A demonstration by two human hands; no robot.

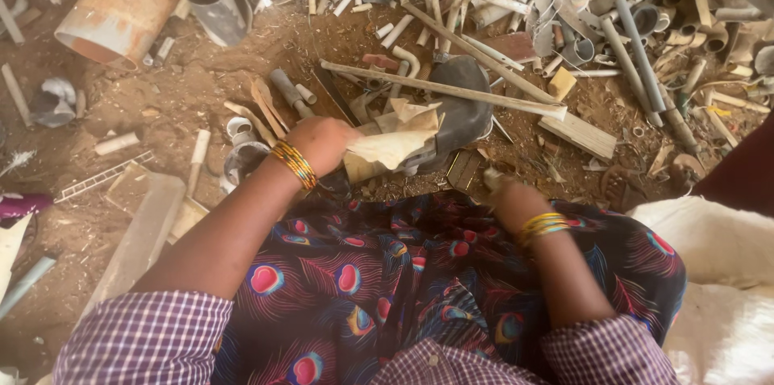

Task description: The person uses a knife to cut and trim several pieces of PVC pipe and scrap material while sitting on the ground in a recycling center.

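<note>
Tan paper scrap (393, 145) pulled off a dark plastic piece (459, 115) on the dirt ground (169, 95), just ahead of the knees.

Left hand (322, 145) was closed, its grip pinching the paper's near edge; right hand (506, 191) lay low by the patterned skirt (387, 272), blurred, its grip could not be told; judged best done by peeling slowly and flat along the plastic so the sheet lifts whole, while the free hand pins the piece down; long sticks (451, 91) lay across it and could snag.

Sunlit dirt floor (185, 95); scattered pipe offcuts (637, 46)
</note>
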